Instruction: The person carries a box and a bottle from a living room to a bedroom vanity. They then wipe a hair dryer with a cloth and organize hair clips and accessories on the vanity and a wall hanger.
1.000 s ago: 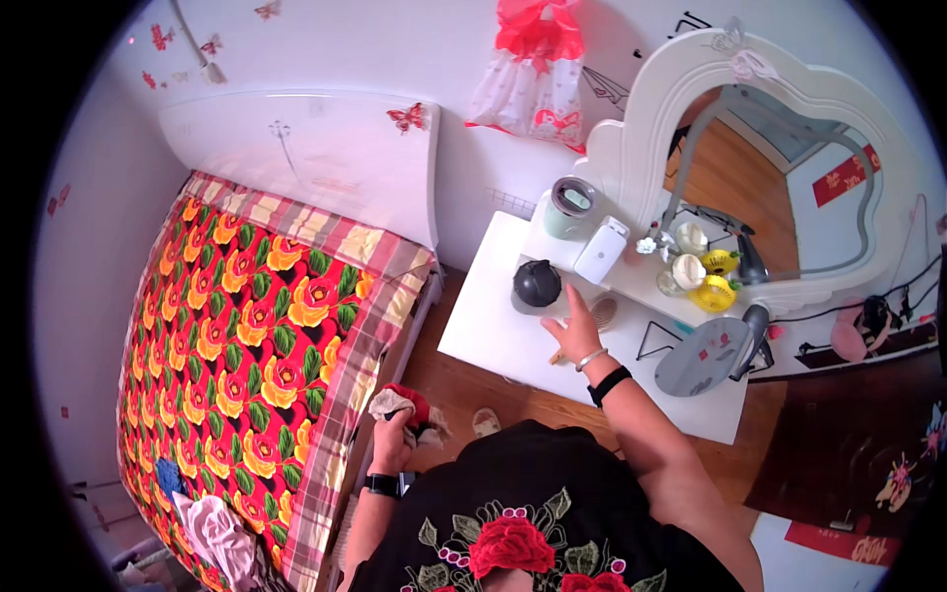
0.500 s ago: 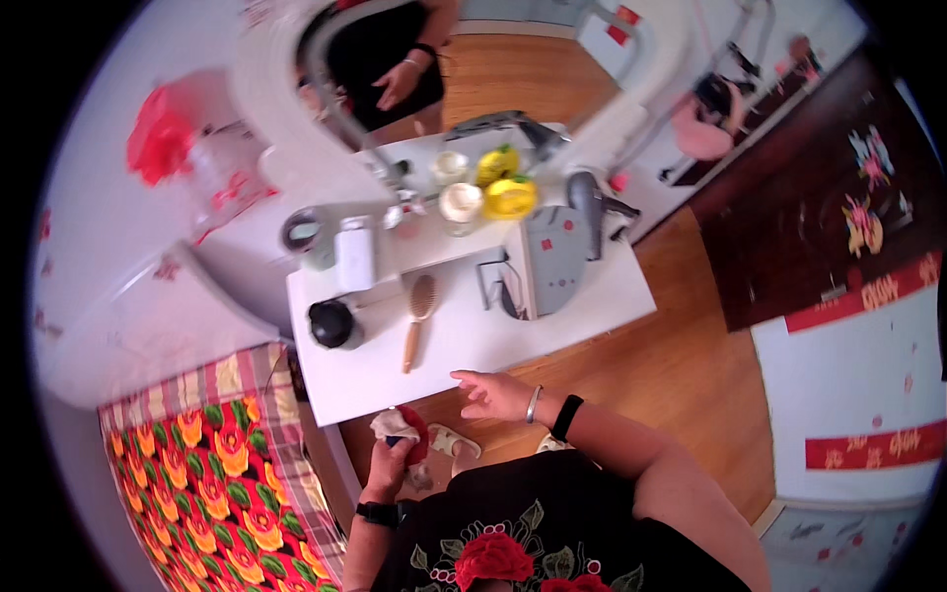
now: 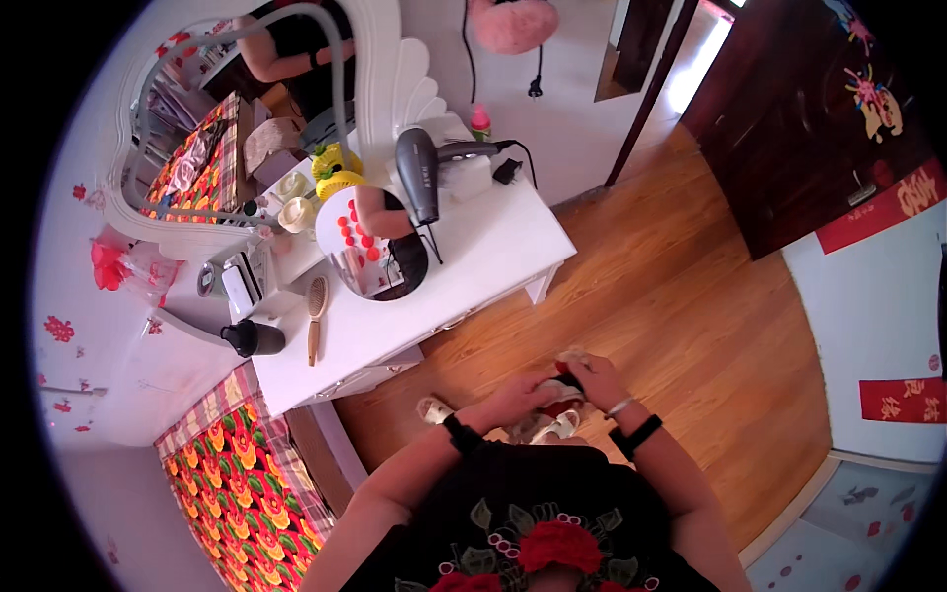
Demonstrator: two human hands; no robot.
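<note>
In front of the bench (image 3: 478,271), the left hand (image 3: 528,392) and right hand (image 3: 596,382) grip the cloth bundle (image 3: 564,394), judged light, soft and limp, best held by its gathered folds.

Free room over floor (image 3: 681,335) beyond right hand (image 3: 595,381); white table (image 3: 483,252) obstructing leftward.

head: fisheye on wearer's head | looks steeply down, slightly forward | close: shirt (image 3: 538,472), left hand (image 3: 520,397), right hand (image 3: 597,381) | takes in table (image 3: 488,259) far left, bed (image 3: 242,479) left, door (image 3: 764,148) far right
</note>
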